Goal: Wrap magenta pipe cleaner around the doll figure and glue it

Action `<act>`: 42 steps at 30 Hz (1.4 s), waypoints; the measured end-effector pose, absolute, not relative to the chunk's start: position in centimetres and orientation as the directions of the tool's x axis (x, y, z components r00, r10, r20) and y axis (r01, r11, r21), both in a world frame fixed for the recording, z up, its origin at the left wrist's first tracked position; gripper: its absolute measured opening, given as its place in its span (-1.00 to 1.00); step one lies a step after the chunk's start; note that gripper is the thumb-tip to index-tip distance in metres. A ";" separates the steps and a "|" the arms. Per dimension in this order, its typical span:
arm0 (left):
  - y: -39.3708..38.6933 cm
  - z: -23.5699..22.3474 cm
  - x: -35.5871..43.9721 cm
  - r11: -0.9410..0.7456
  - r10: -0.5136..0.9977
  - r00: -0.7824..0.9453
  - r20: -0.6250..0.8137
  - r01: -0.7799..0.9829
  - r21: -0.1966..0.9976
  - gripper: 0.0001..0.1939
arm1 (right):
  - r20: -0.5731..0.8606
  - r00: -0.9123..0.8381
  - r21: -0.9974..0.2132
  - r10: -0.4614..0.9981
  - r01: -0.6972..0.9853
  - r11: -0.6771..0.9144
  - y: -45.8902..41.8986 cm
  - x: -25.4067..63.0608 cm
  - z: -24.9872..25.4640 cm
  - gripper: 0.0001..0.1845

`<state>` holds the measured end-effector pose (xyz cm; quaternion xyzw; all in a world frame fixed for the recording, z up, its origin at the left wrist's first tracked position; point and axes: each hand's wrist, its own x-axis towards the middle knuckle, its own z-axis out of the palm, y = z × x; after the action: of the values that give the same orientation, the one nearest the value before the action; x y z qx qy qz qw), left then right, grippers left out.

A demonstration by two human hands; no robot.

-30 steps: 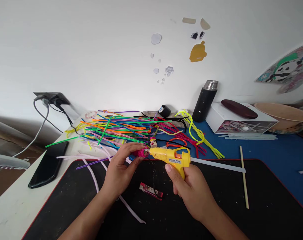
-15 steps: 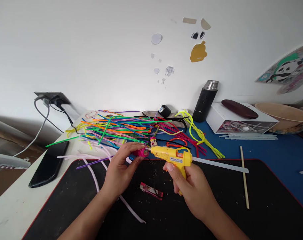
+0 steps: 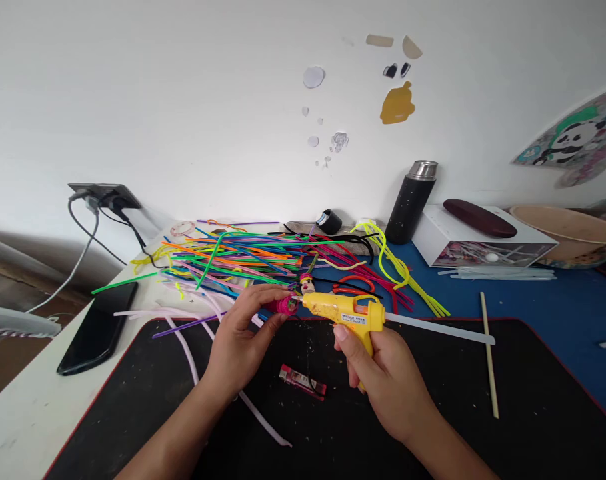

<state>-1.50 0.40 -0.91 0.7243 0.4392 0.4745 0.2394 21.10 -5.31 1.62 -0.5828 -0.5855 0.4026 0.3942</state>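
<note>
My left hand (image 3: 250,333) pinches a small magenta coiled piece (image 3: 285,305) between fingers and thumb; the fingers hide part of it. In my right hand (image 3: 383,373) is a yellow glue gun (image 3: 345,310), its handle wrapped by my fingers and its nozzle pointing left at the end of the magenta piece. A whitish glue stick (image 3: 440,328) sticks out of the gun's back. Just behind the nozzle stands a small doll-like head (image 3: 307,283) with a pink and yellow top. A red lighter (image 3: 303,382) lies on the black mat (image 3: 363,440) between my forearms.
Many coloured pipe cleaners (image 3: 237,257) lie behind my hands, with pale ones (image 3: 185,350) on the left. A phone (image 3: 100,327) rests at the left. A black flask (image 3: 413,200), a white box (image 3: 433,233) and spare glue sticks (image 3: 497,273) stand or lie right. A wooden stick (image 3: 489,357) crosses the mat's edge.
The glue gun has shifted very slightly, and its glue stick reaches a little less far right. My left hand and the magenta piece stay almost in place.
</note>
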 end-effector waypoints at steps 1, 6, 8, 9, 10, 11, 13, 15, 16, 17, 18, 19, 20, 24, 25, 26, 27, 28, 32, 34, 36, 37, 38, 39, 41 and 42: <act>0.4 -0.9 -1.5 -0.502 0.862 0.165 0.479 0.407 0.763 -0.83 | -0.013 -0.011 -0.931 1.000 0.365 -0.008 -5.3 21.1 1.6 -0.31; 0.4 -0.8 -1.4 -0.504 0.861 0.167 0.480 0.402 0.764 -0.84 | -0.007 -0.005 -0.932 1.000 0.362 -0.005 -5.3 21.0 1.7 -0.33; 0.4 -0.7 -1.4 -0.505 0.860 0.162 0.484 0.400 0.765 -0.83 | -0.012 -0.011 -0.936 1.000 0.351 -0.007 -5.3 21.0 1.7 -0.35; 0.4 -0.7 -1.4 -0.507 0.859 0.161 0.486 0.398 0.765 -0.83 | -0.016 -0.015 -0.939 1.000 0.345 -0.010 -5.4 21.0 1.7 -0.35; 0.4 -0.7 -1.4 -0.508 0.858 0.161 0.487 0.396 0.765 -0.82 | -0.023 -0.019 -0.940 1.000 0.341 -0.016 -5.5 21.0 1.7 -0.36; 0.4 -0.7 -1.4 -0.509 0.858 0.162 0.488 0.395 0.765 -0.82 | -0.028 -0.019 -0.941 0.999 0.339 -0.020 -5.5 21.1 1.6 -0.36; 0.4 -0.8 -1.3 -0.509 0.859 0.165 0.485 0.394 0.766 -0.80 | -0.025 -0.023 -0.940 0.999 0.341 -0.015 -5.6 21.1 1.6 -0.35; 0.4 -0.8 -1.3 -0.510 0.858 0.169 0.485 0.392 0.766 -0.79 | -0.020 -0.031 -0.939 0.999 0.345 -0.008 -5.5 21.1 1.6 -0.36; 0.5 -0.8 -1.3 -0.512 0.857 0.171 0.485 0.390 0.766 -0.78 | -0.018 -0.033 -0.937 0.999 0.349 -0.005 -5.4 21.1 1.5 -0.36; 0.5 -0.8 -1.4 -0.515 0.855 0.176 0.487 0.387 0.765 -0.77 | -0.013 -0.032 -0.934 0.999 0.356 -0.001 -5.4 21.1 1.5 -0.37; 0.5 -0.8 -1.4 -0.518 0.854 0.181 0.488 0.385 0.764 -0.76 | -0.005 -0.029 -0.931 1.000 0.366 0.005 -5.3 21.1 1.5 -0.37; 0.5 -0.8 -1.4 -0.521 0.852 0.187 0.489 0.383 0.762 -0.75 | 0.005 -0.026 -0.926 1.000 0.377 0.015 -5.3 21.0 1.4 -0.37; 0.5 -0.9 -1.4 -0.522 0.852 0.189 0.488 0.384 0.762 -0.75 | 0.018 -0.024 -0.921 1.000 0.388 0.026 -5.4 21.0 1.4 -0.38; 0.5 -0.9 -1.5 -0.518 0.854 0.180 0.488 0.390 0.762 -0.76 | 0.033 -0.028 -0.916 0.999 0.400 0.041 -5.6 21.0 1.5 -0.38; 0.5 -0.9 -1.5 -0.518 0.853 0.178 0.490 0.389 0.761 -0.76 | 0.026 -0.030 -0.916 0.999 0.400 0.036 -5.6 21.0 1.6 -0.38; 0.5 -0.9 -1.5 -0.519 0.853 0.178 0.490 0.388 0.762 -0.76 | 0.020 -0.031 -0.915 0.999 0.401 0.031 -5.6 21.0 1.6 -0.39; 0.5 -0.9 -1.5 -0.519 0.853 0.179 0.490 0.388 0.762 -0.76 | 0.015 -0.032 -0.914 0.999 0.405 0.027 -5.6 21.0 1.6 -0.39; 0.6 -1.0 -1.5 -0.519 0.853 0.182 0.489 0.389 0.761 -0.76 | 0.014 -0.031 -0.911 0.999 0.411 0.025 -5.5 21.0 1.7 -0.39; 0.5 -1.0 -1.6 -0.518 0.854 0.188 0.485 0.395 0.758 -0.76 | 0.026 -0.033 -0.903 0.999 0.428 0.038 -5.4 21.0 1.6 -0.38; 0.5 -1.0 -1.6 -0.521 0.852 0.191 0.487 0.396 0.756 -0.77 | 0.037 -0.030 -0.901 0.999 0.431 0.046 -5.3 21.0 1.6 -0.37; 0.5 -1.0 -1.6 -0.522 0.852 0.191 0.488 0.394 0.756 -0.77 | 0.046 -0.022 -0.901 0.999 0.430 0.051 -5.3 21.0 1.7 -0.37; 0.5 -1.0 -1.6 -0.521 0.852 0.190 0.487 0.394 0.757 -0.77 | 0.046 -0.018 -0.902 0.999 0.429 0.049 -5.3 21.0 1.7 -0.37; 0.5 -1.0 -1.5 -0.520 0.853 0.188 0.487 0.394 0.758 -0.77 | 0.045 -0.015 -0.902 0.999 0.428 0.047 -5.3 21.0 1.7 -0.38; 0.5 -1.0 -1.5 -0.518 0.854 0.185 0.487 0.395 0.758 -0.77 | 0.042 -0.012 -0.902 0.999 0.429 0.043 -5.3 21.0 1.7 -0.38; 0.5 -0.9 -1.5 -0.519 0.853 0.182 0.489 0.398 0.757 -0.76 | 0.035 -0.006 -0.901 0.999 0.433 0.034 -5.3 21.0 1.7 -0.38; 0.5 -0.9 -1.5 -0.521 0.851 0.181 0.492 0.398 0.755 -0.76 | 0.035 -0.005 -0.900 0.999 0.434 0.034 -5.3 21.0 1.7 -0.38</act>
<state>-1.49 0.48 -0.93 0.7307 0.4276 0.4760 0.2380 21.03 -5.26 1.73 -0.5904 -0.6069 0.3665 0.3857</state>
